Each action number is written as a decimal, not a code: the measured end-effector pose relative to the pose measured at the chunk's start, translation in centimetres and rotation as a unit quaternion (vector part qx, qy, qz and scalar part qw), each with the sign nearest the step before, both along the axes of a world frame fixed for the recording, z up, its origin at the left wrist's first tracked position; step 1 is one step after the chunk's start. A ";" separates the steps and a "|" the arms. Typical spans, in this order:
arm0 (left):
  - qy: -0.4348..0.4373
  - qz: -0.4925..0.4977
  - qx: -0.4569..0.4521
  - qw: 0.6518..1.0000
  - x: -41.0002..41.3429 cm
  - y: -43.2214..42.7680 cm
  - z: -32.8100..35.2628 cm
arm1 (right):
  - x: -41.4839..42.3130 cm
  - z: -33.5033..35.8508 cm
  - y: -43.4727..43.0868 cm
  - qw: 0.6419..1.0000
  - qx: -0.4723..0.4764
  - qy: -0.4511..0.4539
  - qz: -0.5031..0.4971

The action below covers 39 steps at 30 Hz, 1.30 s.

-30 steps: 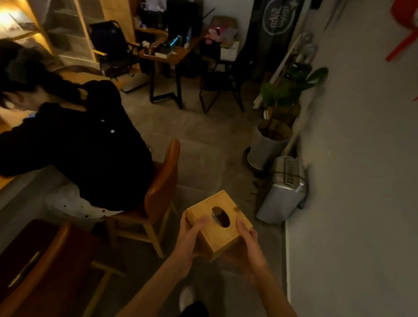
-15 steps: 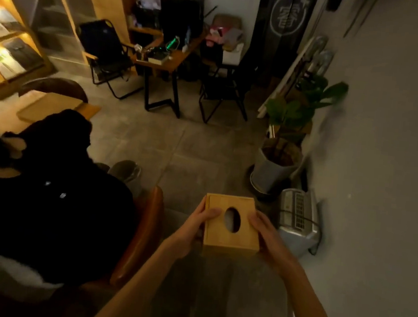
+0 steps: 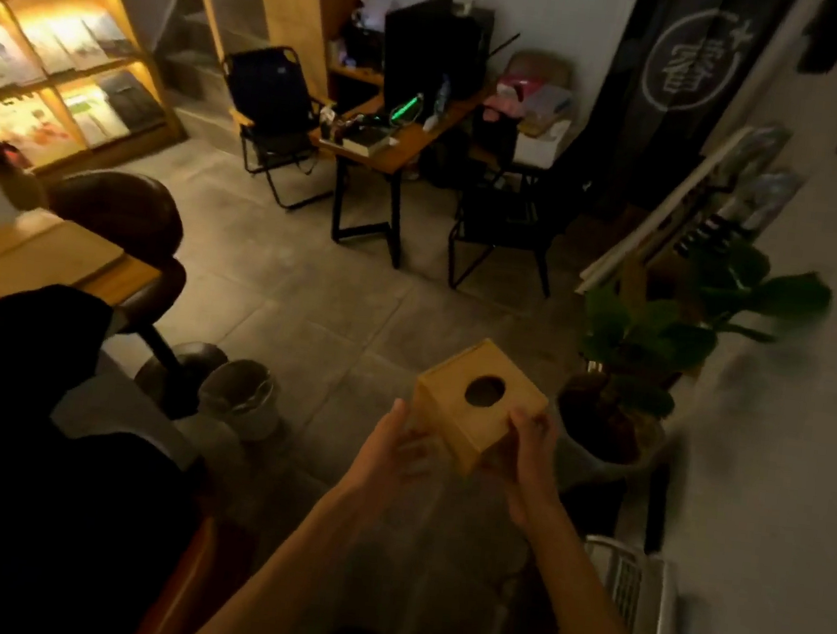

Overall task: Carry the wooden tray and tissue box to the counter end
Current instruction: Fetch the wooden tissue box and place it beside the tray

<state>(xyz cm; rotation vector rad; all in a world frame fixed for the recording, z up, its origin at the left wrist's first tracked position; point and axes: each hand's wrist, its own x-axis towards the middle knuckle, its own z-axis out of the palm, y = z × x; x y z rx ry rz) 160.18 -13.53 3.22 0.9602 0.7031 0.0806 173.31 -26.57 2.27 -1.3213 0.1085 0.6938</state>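
Left hand (image 3: 394, 451) and right hand (image 3: 529, 449) both clasp the wooden tissue box (image 3: 479, 406), one on each lower side, held in the air above the tiled floor (image 3: 304, 305) (top hole facing up, box turned corner-on). Potted plant (image 3: 645, 351) just beside the box at 3 o'clock. Small bin (image 3: 240, 396) at 9 o'clock. Wooden bench (image 3: 40, 261) at 10 o'clock, well apart. Lit bookshelf (image 3: 52, 51) farther, 11 o'clock.

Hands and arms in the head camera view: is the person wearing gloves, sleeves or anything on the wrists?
No. The left hand and right hand are bare, without gloves. Both forearms are uncovered as far as the frame shows; no sleeve, watch or bracelet is visible in the dim light.
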 end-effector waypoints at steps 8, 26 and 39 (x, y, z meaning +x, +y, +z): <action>-0.027 0.100 0.026 0.994 14.2 8.5 -0.6 | 12.0 -1.1 12.5 0.999 0.012 -0.020 0.048; 0.044 0.173 0.095 0.979 41.7 40.7 -1.7 | 47.7 -0.8 42.8 0.938 -0.075 -0.054 0.335; 0.112 0.413 0.083 0.900 49.6 63.5 -2.2 | 58.6 -0.4 77.4 0.772 -0.067 -0.061 0.629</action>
